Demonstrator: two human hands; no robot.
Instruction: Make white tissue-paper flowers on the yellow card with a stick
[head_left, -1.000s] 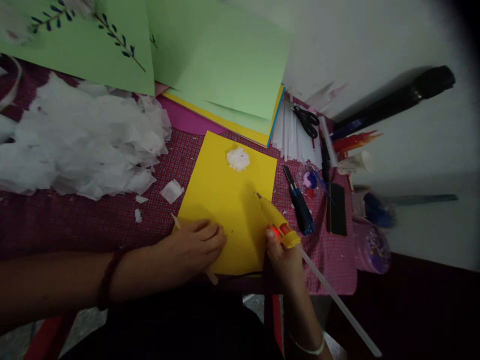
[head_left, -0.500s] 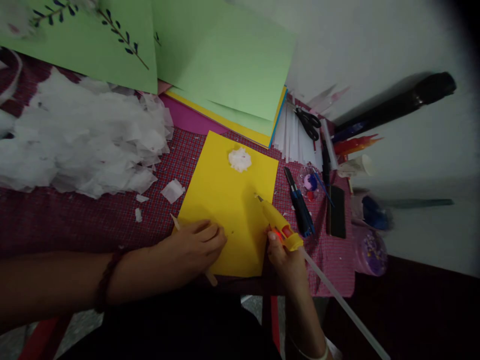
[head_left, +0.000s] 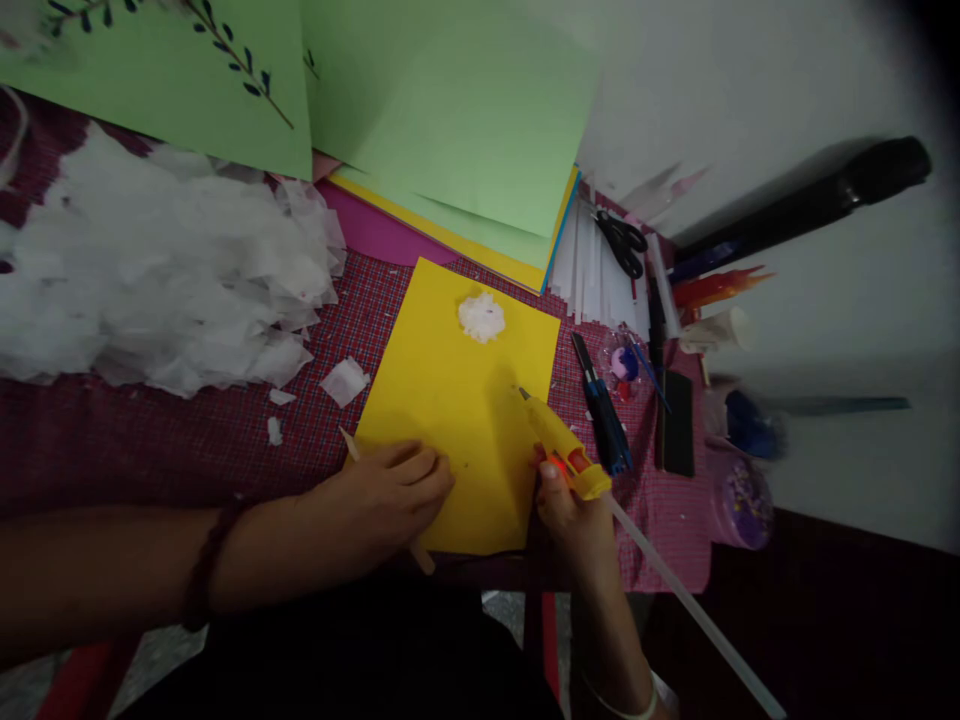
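Note:
A yellow sheet of paper (head_left: 450, 400) lies in front of me, with a round white paper pompom (head_left: 481, 317) on its upper part. My left hand (head_left: 397, 495) rests on the lower left of the sheet, its fingers curled around a thin wooden stick (head_left: 421, 556) that pokes out at both ends. My right hand (head_left: 574, 520) is closed on a yellow glue gun (head_left: 559, 435) with a lit red light. Its nozzle points up and left over the sheet's right side. A long clear glue stick (head_left: 682, 600) sticks out of its back.
At left is a big heap of white paper squares (head_left: 172, 270); one loose square (head_left: 345, 382) lies near the sheet. Green sheets (head_left: 450, 110) are stacked behind. Right of the sheet are a cutter knife (head_left: 602, 405), black scissors (head_left: 621, 243), a phone (head_left: 676, 423) and a purple tub (head_left: 741, 500).
The view has shifted slightly. Both hands keep their holds, and the glue gun stays over the right side of the yellow sheet with hardly any movement.

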